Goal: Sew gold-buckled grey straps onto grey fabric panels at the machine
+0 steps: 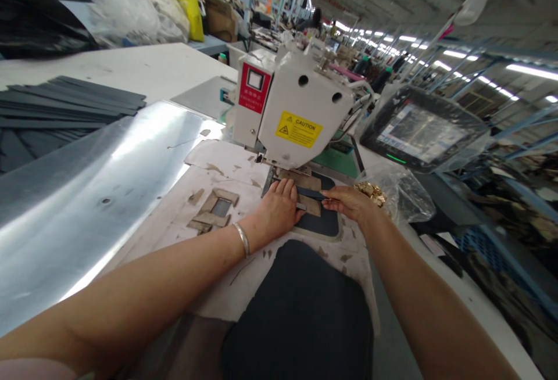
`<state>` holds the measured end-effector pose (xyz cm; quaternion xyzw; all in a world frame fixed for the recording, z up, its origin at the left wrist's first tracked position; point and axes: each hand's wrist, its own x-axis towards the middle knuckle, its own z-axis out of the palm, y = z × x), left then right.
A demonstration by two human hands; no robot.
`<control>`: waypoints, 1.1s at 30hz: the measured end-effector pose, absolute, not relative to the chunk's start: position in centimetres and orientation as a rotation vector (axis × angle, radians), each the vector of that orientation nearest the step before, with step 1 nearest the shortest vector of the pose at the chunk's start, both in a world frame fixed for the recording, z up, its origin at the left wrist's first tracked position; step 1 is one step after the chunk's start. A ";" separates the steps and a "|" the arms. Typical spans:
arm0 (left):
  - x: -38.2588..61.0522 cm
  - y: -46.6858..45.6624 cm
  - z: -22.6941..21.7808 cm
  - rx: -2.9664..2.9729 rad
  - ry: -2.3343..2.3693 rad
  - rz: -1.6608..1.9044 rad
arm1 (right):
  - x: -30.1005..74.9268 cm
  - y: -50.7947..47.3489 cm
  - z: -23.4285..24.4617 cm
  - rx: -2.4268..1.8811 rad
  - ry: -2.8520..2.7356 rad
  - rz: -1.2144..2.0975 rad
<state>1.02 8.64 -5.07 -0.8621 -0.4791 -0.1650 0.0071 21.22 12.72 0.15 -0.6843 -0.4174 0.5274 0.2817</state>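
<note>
Set in a long workshop, with rows of strip lights (407,38) overhead and blurred benches farther back. Fitted at the centre with a white machine head (311,95), marked with 1 yellow caution label (299,129) and 1 red label (251,89); flanked on the right by a control screen (425,127). Covered below with a pale, stained sheet (248,194), bordered on the left by a shiny metal plate (108,194) and, beyond that, a pile of dark strips (70,101).

Pressing down with the left hand (281,205) on a tan template (314,209), fingers together and bent downward; cannot tell of any grip beneath them. Wearing a silver bracelet (242,239) at that wrist. Pinching the near end of 1 dark strip (310,194) in the right hand (346,203), thumb and fingertips clamped on it. Laid, strip over template, across a dark panel (325,228) beneath the machine head. Placed also on the sheet: a tan frame (210,203) left of the left hand, and a large dark piece (305,310) nearer the body. Heaped just beyond the right wrist: gold-coloured pieces (369,191) beside a clear bag (407,194).
</note>
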 end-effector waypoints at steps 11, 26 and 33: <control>1.1 8.6 -5.3 -2.663 -1.479 -0.532 | 19.9 12.7 0.7 -1.945 -1.061 1.373; 1.1 8.5 -4.9 -2.674 -1.502 -0.487 | 19.1 13.3 -0.4 -2.177 -1.263 1.106; 0.9 8.6 -5.2 -2.676 -1.521 -0.471 | 19.9 12.8 -0.4 -2.259 -1.359 1.083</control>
